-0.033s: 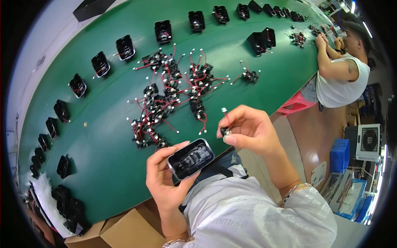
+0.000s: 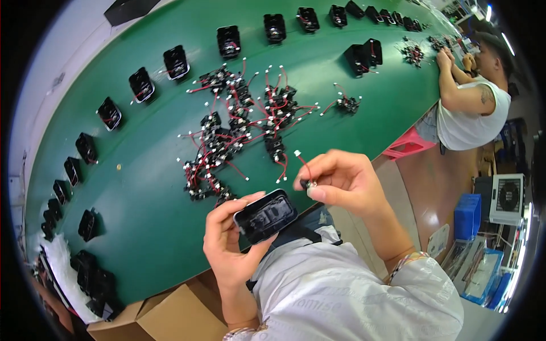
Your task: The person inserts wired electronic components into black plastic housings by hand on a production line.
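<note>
Tabletop, smooth, glossy and green (image 2: 153,216), spreads beneath a pale wall (image 2: 62,51), its near edge passing under the hands. Brownish floor (image 2: 424,182) shows to the right, with a blue plastic bin (image 2: 467,216) and a white case with a round dark grille (image 2: 508,199) standing on that side. A co-worker in a white sleeveless top (image 2: 472,113) leans on the table beside a pink plastic stool (image 2: 408,142).

Black rounded-rectangular plastic shells (image 2: 229,41) curve in a spaced row along the far edge. Between them and the hands sprawls a tangled pile of small black parts with red wires and white connectors (image 2: 219,142), with a smaller cluster (image 2: 347,104) apart at its right. An open brown cardboard box (image 2: 182,318) sits below the near edge.

At that edge, the left hand (image 2: 227,241) grips an open black shell with a pale rim (image 2: 265,216), fingers and thumb pressed to opposite sides. Just beside it, the right hand (image 2: 344,184) pinches a small black part with a red wire (image 2: 307,183) between thumb and fingers, which partly hide it.
</note>
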A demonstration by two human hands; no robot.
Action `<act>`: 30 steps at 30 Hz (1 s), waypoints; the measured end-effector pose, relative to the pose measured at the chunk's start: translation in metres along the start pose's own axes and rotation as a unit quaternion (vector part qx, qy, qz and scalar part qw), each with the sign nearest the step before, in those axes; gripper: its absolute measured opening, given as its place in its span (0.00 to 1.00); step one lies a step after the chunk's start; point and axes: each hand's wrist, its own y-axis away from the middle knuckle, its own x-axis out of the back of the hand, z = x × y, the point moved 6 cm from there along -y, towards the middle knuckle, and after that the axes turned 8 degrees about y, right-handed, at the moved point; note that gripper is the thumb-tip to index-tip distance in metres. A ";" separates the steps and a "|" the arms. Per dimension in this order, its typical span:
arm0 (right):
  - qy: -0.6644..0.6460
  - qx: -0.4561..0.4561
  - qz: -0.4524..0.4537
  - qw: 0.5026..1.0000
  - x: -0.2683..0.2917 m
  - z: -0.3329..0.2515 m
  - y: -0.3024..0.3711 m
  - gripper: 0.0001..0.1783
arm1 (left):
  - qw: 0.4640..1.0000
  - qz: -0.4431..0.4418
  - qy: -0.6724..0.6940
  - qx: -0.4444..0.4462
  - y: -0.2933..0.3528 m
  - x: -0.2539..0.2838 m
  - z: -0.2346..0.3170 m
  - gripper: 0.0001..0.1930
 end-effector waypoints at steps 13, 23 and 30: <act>0.136 0.114 -0.129 0.976 -0.061 -0.025 -0.008 0.11 | 0.979 -0.094 0.156 0.089 0.016 0.027 -0.014 0.47; 0.275 0.157 -0.100 0.943 -0.071 -0.022 -0.008 0.08 | 0.952 -0.056 0.290 0.084 0.003 0.021 -0.026 0.41; 0.343 0.150 -0.152 0.915 -0.059 -0.026 -0.006 0.22 | 0.953 -0.027 0.289 0.090 -0.001 0.005 -0.017 0.32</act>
